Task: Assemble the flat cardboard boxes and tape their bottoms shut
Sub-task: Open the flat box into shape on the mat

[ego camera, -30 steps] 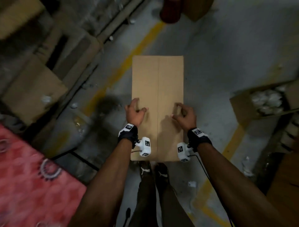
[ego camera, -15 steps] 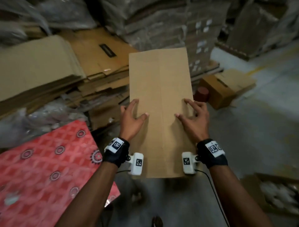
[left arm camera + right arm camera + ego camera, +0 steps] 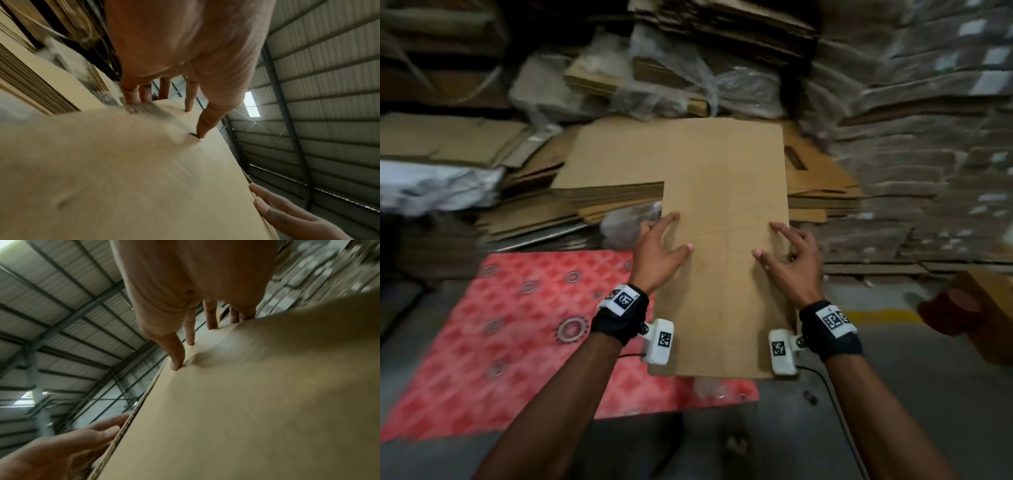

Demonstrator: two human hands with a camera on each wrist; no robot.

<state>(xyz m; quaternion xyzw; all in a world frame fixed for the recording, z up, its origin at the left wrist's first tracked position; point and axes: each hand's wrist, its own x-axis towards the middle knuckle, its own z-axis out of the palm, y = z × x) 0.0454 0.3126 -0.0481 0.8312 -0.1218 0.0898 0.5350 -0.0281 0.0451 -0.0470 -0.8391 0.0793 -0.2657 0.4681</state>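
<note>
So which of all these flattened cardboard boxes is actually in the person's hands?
The flat cardboard box standing upright in the middle, gripped at its side edges by the left hand and right hand. The other flats lie in stacks behind it.

Plain tan flat cardboard box (image 3: 726, 212); red mat (image 3: 524, 339) with diamond and ring pattern

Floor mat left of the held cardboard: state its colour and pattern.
Red mat with diamond pattern and ring motifs; head view.

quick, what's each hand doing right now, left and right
Left hand: grips the left edge of the flat cardboard box, thumb on its face.
Right hand: grips the box's right edge the same way.
</note>
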